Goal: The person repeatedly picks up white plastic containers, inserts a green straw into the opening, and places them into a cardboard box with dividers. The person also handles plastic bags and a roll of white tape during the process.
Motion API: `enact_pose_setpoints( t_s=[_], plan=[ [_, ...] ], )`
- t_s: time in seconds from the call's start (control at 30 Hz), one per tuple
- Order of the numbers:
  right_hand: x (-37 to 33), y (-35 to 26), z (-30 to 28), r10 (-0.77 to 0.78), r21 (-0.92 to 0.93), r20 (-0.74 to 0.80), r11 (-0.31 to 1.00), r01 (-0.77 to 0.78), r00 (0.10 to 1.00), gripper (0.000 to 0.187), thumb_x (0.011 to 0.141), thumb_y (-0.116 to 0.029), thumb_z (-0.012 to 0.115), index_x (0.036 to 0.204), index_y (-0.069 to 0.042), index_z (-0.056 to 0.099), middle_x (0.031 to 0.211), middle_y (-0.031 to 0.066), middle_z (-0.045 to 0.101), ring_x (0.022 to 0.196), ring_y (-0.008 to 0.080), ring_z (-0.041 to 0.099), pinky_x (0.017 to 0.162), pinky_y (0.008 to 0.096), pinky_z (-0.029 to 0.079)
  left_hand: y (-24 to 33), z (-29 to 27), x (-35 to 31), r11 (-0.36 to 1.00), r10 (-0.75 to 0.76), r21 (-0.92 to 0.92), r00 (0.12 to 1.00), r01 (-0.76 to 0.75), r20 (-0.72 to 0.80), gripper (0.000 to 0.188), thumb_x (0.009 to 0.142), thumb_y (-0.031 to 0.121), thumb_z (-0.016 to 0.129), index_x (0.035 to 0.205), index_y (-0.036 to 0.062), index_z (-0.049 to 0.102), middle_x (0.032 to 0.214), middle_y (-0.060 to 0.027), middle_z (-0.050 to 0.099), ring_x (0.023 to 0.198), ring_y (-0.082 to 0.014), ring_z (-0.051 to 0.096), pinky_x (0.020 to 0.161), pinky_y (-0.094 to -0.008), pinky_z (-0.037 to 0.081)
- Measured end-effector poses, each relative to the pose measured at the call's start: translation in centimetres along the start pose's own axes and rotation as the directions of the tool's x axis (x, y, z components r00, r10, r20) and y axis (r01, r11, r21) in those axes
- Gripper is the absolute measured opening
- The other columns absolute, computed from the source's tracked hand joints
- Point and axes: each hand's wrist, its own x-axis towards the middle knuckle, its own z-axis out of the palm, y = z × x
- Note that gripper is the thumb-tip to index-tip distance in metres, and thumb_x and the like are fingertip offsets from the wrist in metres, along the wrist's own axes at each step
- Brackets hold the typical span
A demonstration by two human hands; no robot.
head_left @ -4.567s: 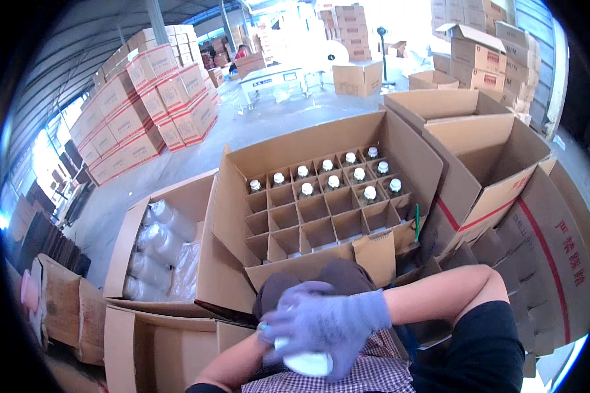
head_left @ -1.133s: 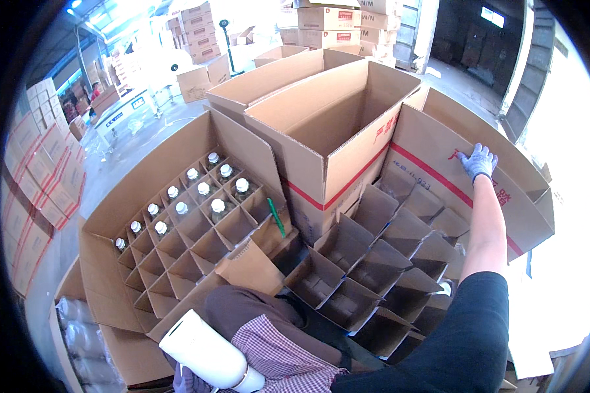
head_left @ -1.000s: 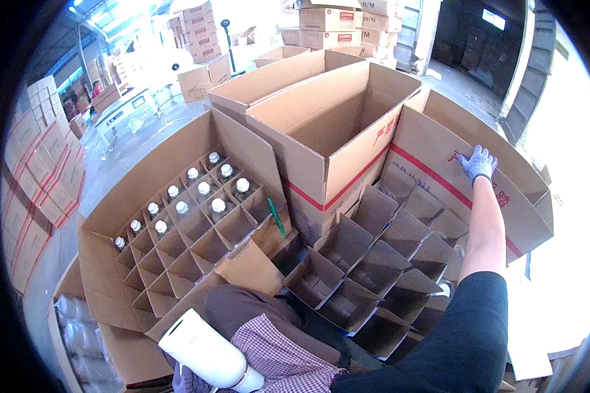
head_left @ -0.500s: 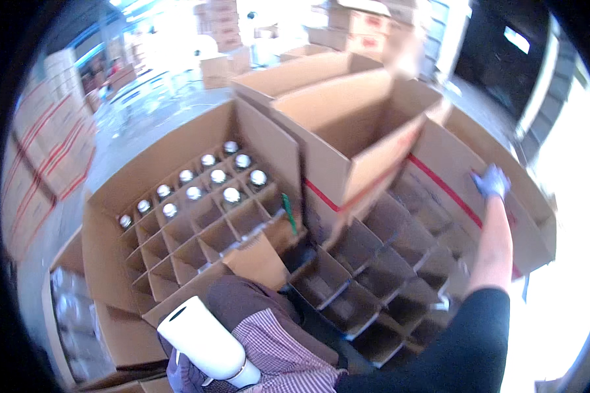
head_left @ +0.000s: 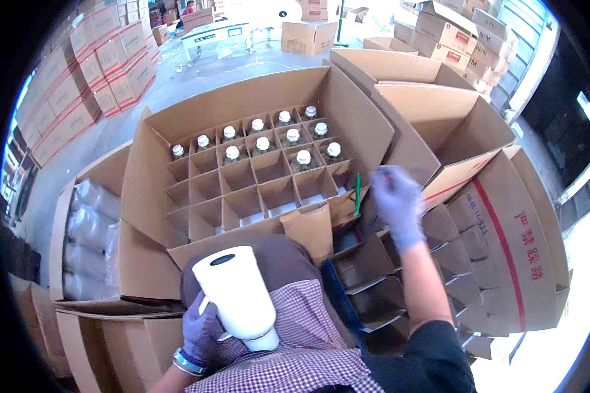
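White jug [head_left: 236, 295] in left hand [head_left: 200, 331], beside divided carton [head_left: 242, 177].

Near cells of the divided carton [head_left: 242, 203] stand open to my fingers; capped bottles [head_left: 263, 143] fill the far rows. Upright flap [head_left: 311, 229] blocks the front edge.

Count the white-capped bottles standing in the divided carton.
10 bottles show in the divided carton, all in its two far rows: six along the back wall, four in the row before it. The nearer cells look empty, though dividers hide some bottoms.
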Motion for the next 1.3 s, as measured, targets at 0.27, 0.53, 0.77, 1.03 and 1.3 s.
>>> enact_pose_setpoints(
  t_s=[0.27, 0.53, 0.77, 1.03, 1.3],
  plan=[
    [2.1, 12.7, 15.8, 0.377, -0.499, 0.281, 0.843, -0.201, 0.883, 0.048, 0.086, -0.049, 0.068, 0.103, -0.005, 0.074, 0.108, 0.0221, 0.072, 0.105, 0.0367, 0.070, 0.091, 0.0465, 0.056, 1.1, -1.6, -0.1, 0.925, 0.162, 0.293, 0.949, -0.241, 0.270, 0.059, 0.085, 0.022, 0.066, 0.138, -0.0010, 0.057, 0.096, -0.0014, 0.070, 0.081, -0.0067, 0.062, 0.071, -0.0240, 0.051],
    [0.2, -7.0, -0.6, -0.409, 0.752, 0.598, 0.585, -0.305, 0.690, 0.025, 0.099, -0.032, 0.064, 0.104, -0.007, 0.065, 0.095, 0.0040, 0.070, 0.092, 0.0144, 0.067, 0.085, 0.0309, 0.054, 1.8, -4.0, 2.2, 0.976, -0.069, 0.206, 0.802, -0.068, 0.594, 0.072, 0.074, 0.026, 0.090, 0.136, 0.0025, 0.062, 0.124, -0.0086, 0.070, 0.113, -0.0208, 0.067, 0.105, -0.0376, 0.048],
    [-7.1, -17.0, -8.1, -0.978, 0.583, 0.201, 0.073, 0.809, -0.056, 0.029, 0.069, -0.014, 0.082, 0.095, -0.016, 0.070, 0.119, 0.0036, 0.064, 0.123, 0.0289, 0.058, 0.112, 0.0505, 0.043, 2.3, -2.6, 6.2, 0.994, -0.070, 0.101, 0.464, -0.042, 0.883, 0.076, 0.072, 0.023, 0.091, 0.138, 0.0016, 0.060, 0.119, -0.0073, 0.073, 0.105, -0.0147, 0.067, 0.100, -0.0309, 0.050],
    [-8.5, -17.9, -8.2, -0.879, 0.454, 0.232, -0.280, 0.846, -0.416, 0.020, 0.078, -0.011, 0.076, 0.097, -0.013, 0.072, 0.111, 0.0075, 0.068, 0.121, 0.0249, 0.061, 0.112, 0.0420, 0.045, 2.3, 0.0, 8.7, 0.995, -0.100, 0.095, 0.287, 0.033, 0.953, 0.078, 0.066, 0.020, 0.093, 0.135, 0.0007, 0.063, 0.119, -0.0071, 0.072, 0.103, -0.0155, 0.067, 0.099, -0.0320, 0.051],
    [-9.6, -13.5, -4.4, -0.381, 0.124, 0.781, 0.871, 0.476, 0.495, 0.023, 0.097, -0.031, 0.063, 0.094, -0.008, 0.069, 0.085, 0.0144, 0.069, 0.071, 0.0335, 0.070, 0.069, 0.0441, 0.057, -0.8, 2.1, -3.8, 0.911, 0.214, 0.258, 0.904, -0.321, 0.371, 0.084, 0.086, 0.035, 0.077, 0.152, -0.0007, 0.040, 0.137, -0.0192, 0.061, 0.119, -0.0275, 0.063, 0.104, -0.0392, 0.048]
  ],
)
